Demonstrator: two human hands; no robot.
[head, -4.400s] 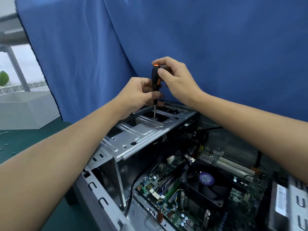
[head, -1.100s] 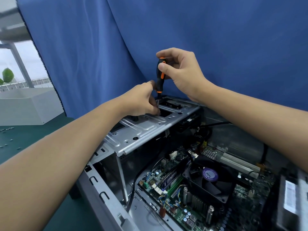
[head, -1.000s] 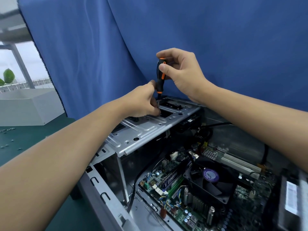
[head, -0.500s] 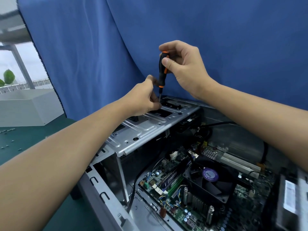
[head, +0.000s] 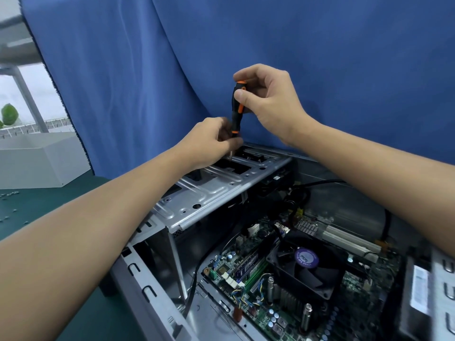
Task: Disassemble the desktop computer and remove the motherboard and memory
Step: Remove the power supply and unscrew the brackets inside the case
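Green bench (head: 37, 205), lower left, screws scattered; blue curtain (head: 320, 57) behind. Right hand (head: 268, 104) grip pinches screwdriver (head: 236, 109); left hand (head: 209, 141) pinches its shaft.

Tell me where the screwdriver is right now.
In the head view, the screwdriver stands upright at centre, its handle in the right hand, its shaft pinched by the left hand above the metal drive bracket.
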